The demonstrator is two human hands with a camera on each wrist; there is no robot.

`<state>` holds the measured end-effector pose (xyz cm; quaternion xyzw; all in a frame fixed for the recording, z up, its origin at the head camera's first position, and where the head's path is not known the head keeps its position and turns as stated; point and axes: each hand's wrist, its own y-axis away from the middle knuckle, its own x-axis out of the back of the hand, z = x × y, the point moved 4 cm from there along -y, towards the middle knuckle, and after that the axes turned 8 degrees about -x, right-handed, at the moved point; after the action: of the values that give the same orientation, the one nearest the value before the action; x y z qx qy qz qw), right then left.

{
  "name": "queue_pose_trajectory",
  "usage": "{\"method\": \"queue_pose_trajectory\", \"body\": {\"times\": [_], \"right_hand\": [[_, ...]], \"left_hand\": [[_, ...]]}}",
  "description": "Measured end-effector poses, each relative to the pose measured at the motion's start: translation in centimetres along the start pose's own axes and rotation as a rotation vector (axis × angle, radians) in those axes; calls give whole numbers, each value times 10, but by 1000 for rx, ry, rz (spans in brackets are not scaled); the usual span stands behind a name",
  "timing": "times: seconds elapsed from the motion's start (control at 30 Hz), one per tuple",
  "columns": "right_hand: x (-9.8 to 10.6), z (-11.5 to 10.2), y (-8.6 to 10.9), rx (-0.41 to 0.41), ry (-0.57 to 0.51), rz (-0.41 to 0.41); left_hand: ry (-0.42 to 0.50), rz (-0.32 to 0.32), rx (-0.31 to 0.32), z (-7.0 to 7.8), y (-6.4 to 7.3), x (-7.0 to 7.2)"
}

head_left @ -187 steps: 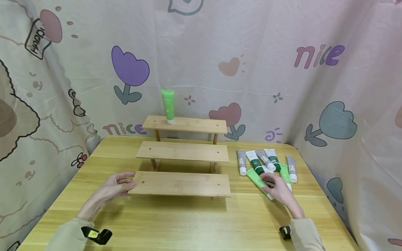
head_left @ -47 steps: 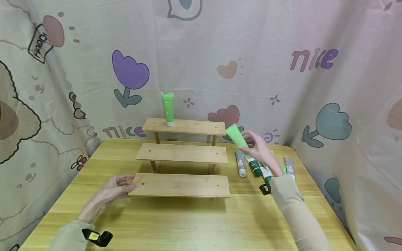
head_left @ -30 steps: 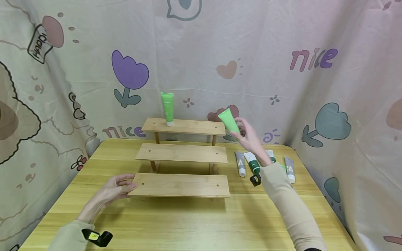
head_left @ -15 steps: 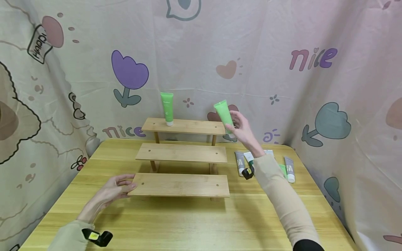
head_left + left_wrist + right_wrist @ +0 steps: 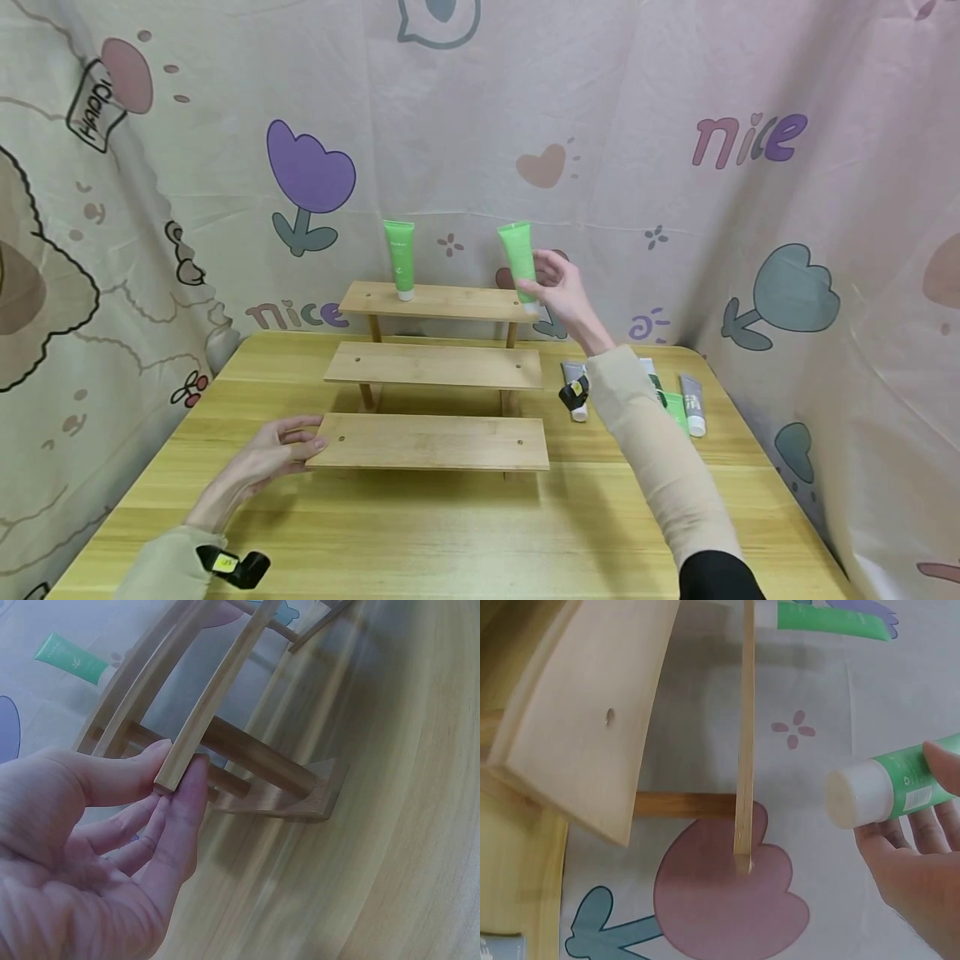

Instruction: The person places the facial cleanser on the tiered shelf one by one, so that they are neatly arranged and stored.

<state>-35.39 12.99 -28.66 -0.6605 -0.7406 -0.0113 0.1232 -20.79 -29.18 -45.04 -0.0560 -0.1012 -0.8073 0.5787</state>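
Observation:
A three-tier wooden stand [image 5: 427,442] occupies the middle of the table. My left hand [image 5: 273,452] pinches the left end of its lowest shelf; the left wrist view shows the thumb above that board [image 5: 214,697] and fingers beneath. My right hand [image 5: 562,292] holds a light green squeeze tube [image 5: 517,254], nearly upright with its white cap down, at the right end of the top shelf. The right wrist view shows a gap between the tube's cap [image 5: 847,799] and the shelf edge [image 5: 745,750]. Another green tube [image 5: 402,258] stands cap-down toward the left of the top shelf.
Several grey, green and white tubes lie right of the stand, among them a grey tube [image 5: 692,404] and a green tube [image 5: 675,410]; my right forearm partly covers the pile. A patterned curtain [image 5: 630,192] hangs close behind the wooden table [image 5: 420,542].
My right hand has picked the green tube from the pile, carried it up and left to the top shelf, and turned it nearly upright. My left hand stays on the lowest shelf.

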Motion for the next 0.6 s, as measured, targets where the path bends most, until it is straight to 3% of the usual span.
{"method": "queue_pose_trajectory", "body": {"times": [0.6], "right_hand": [[-31, -3, -25, 3, -44, 9]], "left_hand": [[-8, -2, -3, 0, -1, 0]]}}
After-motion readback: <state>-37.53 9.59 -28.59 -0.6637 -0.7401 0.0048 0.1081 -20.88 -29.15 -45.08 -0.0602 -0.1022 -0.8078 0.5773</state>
